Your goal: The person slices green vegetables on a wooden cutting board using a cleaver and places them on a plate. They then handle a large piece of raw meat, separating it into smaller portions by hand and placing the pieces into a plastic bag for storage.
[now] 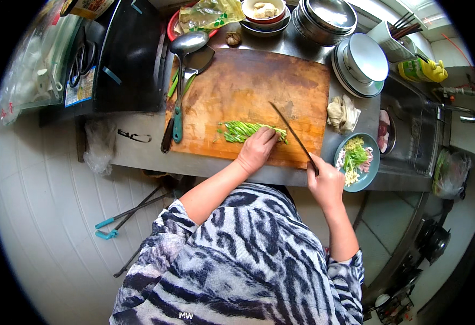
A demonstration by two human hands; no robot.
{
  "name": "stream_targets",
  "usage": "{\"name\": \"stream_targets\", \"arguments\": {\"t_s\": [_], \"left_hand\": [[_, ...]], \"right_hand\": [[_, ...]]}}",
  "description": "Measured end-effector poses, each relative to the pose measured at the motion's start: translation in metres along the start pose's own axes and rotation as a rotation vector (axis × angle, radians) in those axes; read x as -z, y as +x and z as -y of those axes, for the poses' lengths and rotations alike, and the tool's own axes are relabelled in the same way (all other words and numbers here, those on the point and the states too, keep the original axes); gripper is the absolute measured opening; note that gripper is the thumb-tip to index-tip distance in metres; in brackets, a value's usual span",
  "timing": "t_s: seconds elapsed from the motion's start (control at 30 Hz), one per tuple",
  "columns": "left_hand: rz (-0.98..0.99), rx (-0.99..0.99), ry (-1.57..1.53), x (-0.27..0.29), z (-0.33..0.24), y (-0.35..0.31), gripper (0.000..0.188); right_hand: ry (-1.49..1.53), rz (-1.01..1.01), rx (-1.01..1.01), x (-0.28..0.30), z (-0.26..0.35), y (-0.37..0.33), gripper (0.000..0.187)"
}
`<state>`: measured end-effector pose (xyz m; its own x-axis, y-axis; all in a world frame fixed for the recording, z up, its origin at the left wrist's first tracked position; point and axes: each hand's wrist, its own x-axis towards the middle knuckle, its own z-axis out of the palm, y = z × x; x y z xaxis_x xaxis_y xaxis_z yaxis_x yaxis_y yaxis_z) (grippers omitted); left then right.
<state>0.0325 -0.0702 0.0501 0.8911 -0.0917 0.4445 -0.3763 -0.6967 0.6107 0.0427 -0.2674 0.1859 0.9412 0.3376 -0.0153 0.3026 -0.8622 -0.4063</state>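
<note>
On the wooden cutting board (264, 78) lies a bunch of sliced green stalks (238, 131); their exact kind is hard to tell. My left hand (259, 147) bends over the right part of the bunch, fingers curled and pressing it to the board. My right hand (325, 183) grips the handle of a kitchen knife (293, 130). Its blade slants up and left over the board, just right of the stalks. A blue-green plate (375, 169) with chopped green and pale pieces stands right of my right hand.
A ladle (189, 42) and a spatula (199, 58) lie along the board's left side. Stacked bowls (366, 58) and a crumpled cloth (343, 114) sit to the right, before the sink (413, 132). Metal basins (330, 16) stand behind; a black stove (131, 59) is left.
</note>
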Motion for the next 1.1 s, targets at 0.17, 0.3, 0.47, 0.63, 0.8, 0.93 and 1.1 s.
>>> {"name": "stream_targets", "arguments": {"t_s": [0.17,0.3,0.47,0.63,0.8,0.93,1.1], "left_hand": [[-0.058,-0.005,0.049,-0.008,0.005,-0.011,0.034],[0.050,0.094,0.027,-0.010,0.005,-0.019,0.026],[-0.036,0.097,-0.020,-0.011,0.006,-0.019,0.023],[-0.054,0.066,-0.016,-0.010,0.005,-0.020,0.022],[-0.048,0.068,-0.052,-0.010,0.004,-0.017,0.022],[-0.050,0.062,-0.056,-0.011,0.002,-0.018,0.023],[0.002,0.061,-0.023,-0.007,-0.001,-0.014,0.030]], "right_hand": [[-0.113,0.124,0.243,0.004,0.003,0.042,0.022],[-0.142,0.200,0.378,0.004,0.002,0.050,0.028],[-0.162,0.284,0.366,0.008,-0.003,0.052,0.029],[-0.165,0.346,0.387,0.017,-0.012,0.056,0.029],[-0.289,0.427,0.395,0.018,-0.009,0.060,0.029],[-0.318,0.481,0.359,0.007,-0.010,0.063,0.030],[-0.187,0.407,0.264,-0.017,0.002,0.072,0.025]]}}
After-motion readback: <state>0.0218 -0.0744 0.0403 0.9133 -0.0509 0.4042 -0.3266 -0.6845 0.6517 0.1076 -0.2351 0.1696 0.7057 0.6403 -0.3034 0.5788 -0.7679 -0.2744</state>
